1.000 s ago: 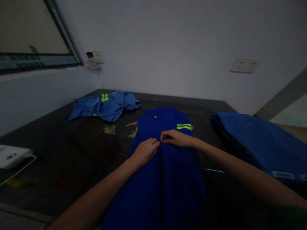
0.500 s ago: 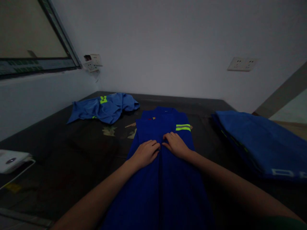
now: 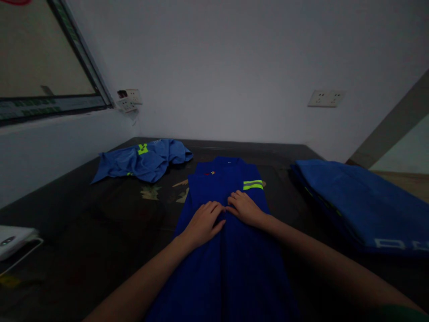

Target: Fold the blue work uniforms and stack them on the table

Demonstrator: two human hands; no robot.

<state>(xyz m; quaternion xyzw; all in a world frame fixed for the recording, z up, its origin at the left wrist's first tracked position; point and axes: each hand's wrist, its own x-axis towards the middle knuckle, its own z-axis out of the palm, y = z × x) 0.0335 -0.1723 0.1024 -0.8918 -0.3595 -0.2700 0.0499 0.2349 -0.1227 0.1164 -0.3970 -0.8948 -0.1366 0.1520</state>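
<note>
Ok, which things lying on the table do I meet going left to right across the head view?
White device → crumpled lighter-blue garment → deep-blue garment with yellow-green stripes → folded blue cloth pile.

The dark blue garment (image 3: 214, 184) is matt cloth, lying fairly smooth, with brighter, smooth-faced bands (image 3: 253, 182). Left of it, a paler blue garment (image 3: 150, 162) is soft, wrinkled cloth; right of it, the folded stack (image 3: 355, 197) is flatter matt cloth. Beneath it, the surface (image 3: 100, 232) has a dull sheen; behind it, the wall (image 3: 214, 67) is matt, its socket plate (image 3: 325, 98) smooth plastic.
</note>
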